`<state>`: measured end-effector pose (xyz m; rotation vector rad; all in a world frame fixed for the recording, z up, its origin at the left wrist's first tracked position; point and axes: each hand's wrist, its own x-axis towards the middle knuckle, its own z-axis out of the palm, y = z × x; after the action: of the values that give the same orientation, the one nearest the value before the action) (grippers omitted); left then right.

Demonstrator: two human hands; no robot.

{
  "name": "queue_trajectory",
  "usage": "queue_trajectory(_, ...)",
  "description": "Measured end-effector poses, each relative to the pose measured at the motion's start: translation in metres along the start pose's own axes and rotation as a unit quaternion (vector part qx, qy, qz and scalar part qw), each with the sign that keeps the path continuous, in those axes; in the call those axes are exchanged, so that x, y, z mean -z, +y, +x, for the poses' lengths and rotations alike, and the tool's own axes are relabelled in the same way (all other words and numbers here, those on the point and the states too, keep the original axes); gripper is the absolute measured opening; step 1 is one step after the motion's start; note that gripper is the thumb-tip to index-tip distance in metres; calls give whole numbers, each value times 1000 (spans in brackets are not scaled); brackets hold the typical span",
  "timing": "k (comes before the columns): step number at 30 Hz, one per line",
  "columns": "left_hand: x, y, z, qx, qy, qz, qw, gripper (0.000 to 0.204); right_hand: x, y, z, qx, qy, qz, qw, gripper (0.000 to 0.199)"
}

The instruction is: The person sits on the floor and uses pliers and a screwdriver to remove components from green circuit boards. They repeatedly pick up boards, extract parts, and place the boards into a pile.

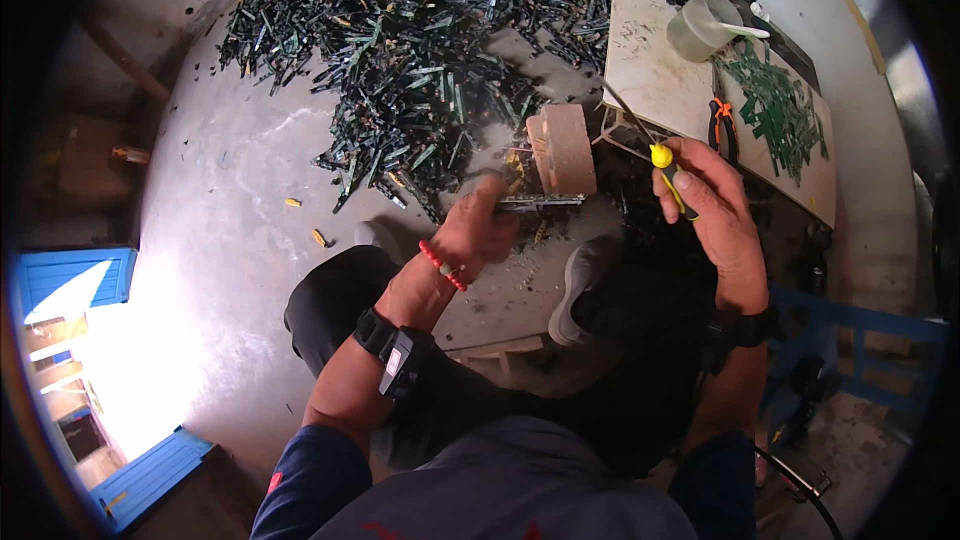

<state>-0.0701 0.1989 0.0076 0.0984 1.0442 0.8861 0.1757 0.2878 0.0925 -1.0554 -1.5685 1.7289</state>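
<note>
My right hand (pixel 705 190) is closed round a screwdriver (pixel 673 175) with a yellow and dark handle. Its thin shaft points up and to the left, over the edge of the board. In my left hand (pixel 485 220) is one end of a long, narrow dark strip (pixel 543 202), perhaps a circuit board; the fingers partly hide it. The strip's far end lies just in front of a reddish-brown brick-like block (pixel 570 150) on the floor. The screwdriver tip is apart from the strip.
A large heap of dark and green strips (pixel 400 60) covers the floor ahead. At right, a pale board (pixel 660 70) bears a translucent plastic jug (pixel 700 25), orange-handled pliers (pixel 720 125) and green strips (pixel 780 120). Small yellowish pieces (pixel 319 238) lie at left. A shoe (pixel 575 290) stands near the block.
</note>
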Motion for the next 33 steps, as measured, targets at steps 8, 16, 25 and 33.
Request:
queue_trajectory(8,2,-1,6,-9,29,3,1000,45,-26,7,5,-42,-56,-44,997,23)
queue_trajectory(16,-4,0,5,-41,76,-5,996,44,-12,2,6,-50,-59,-49,996,25)
queue_trajectory(25,2,-9,9,-201,108,111,967,42,-35,25,13,-104,-28,49,993,15)
queue_trajectory(33,1,-14,8,-287,119,176,934,52,-53,38,21,-59,-2,80,995,22)
